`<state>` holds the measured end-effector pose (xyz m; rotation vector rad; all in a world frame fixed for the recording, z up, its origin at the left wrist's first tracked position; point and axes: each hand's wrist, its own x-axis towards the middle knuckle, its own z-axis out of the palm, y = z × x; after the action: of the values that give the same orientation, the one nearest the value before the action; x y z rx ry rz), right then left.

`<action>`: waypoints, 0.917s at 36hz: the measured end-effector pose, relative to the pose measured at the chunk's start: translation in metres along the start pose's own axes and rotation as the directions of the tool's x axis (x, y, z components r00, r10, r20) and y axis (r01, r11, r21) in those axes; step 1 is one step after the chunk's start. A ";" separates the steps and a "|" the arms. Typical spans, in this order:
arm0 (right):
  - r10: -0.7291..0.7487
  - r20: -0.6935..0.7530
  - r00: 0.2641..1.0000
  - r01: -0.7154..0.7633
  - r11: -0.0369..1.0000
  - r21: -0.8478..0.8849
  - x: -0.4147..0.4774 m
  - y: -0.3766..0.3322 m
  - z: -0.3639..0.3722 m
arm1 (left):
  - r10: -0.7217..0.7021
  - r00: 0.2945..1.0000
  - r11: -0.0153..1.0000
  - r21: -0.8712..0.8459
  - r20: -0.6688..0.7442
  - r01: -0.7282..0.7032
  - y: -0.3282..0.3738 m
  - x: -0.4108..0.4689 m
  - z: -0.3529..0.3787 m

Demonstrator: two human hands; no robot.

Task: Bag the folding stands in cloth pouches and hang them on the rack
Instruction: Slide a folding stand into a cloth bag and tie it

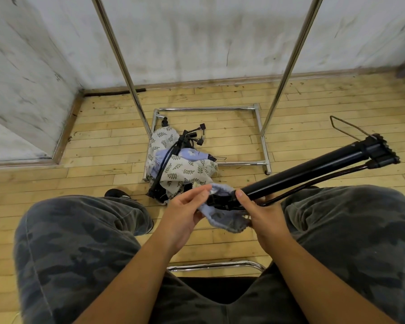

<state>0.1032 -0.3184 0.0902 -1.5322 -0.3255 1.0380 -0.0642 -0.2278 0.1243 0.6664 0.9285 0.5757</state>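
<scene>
A black folding stand [309, 169] lies slanted between my knees, its feet pointing up to the right. Its lower end sits inside the mouth of a pale blue cloth pouch [222, 218]. My right hand [262, 218] grips the stand's tube just above the pouch and also holds the pouch's right side. My left hand [185, 213] pinches the pouch's upper left rim. The chrome rack [264, 134] stands on the floor ahead, two uprights rising out of view. A heap of leaf-print and blue pouches [185, 171] with another black stand [171, 157] lies on the rack's base.
I sit on a chair with a chrome front bar [215, 265], knees in camouflage trousers either side. A wire hanger [346, 127] lies on the wooden floor at the right. A white wall and corner close the space behind the rack.
</scene>
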 end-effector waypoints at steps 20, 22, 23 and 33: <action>-0.103 0.000 0.995 0.102 0.985 -0.137 -0.001 -0.005 0.001 | 0.071 0.997 0.922 0.383 -0.033 -0.053 -0.005 0.000 -0.008; -0.116 0.028 0.993 0.119 0.979 -0.166 -0.001 -0.004 0.002 | 0.071 0.997 0.919 0.391 -0.035 -0.052 -0.005 0.001 -0.009; -0.118 0.044 0.992 0.124 0.977 -0.175 -0.002 -0.004 0.002 | 0.072 0.997 0.917 0.396 -0.039 -0.051 -0.005 0.001 -0.010; -0.105 0.196 0.975 0.152 0.959 -0.240 -0.005 -0.003 0.005 | 0.080 0.994 0.920 0.388 -0.069 -0.047 -0.006 0.003 -0.012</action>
<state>0.0975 -0.3179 0.0953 -1.6215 -0.7002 1.0649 -0.0719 -0.2262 0.1131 1.0376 1.1163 0.4834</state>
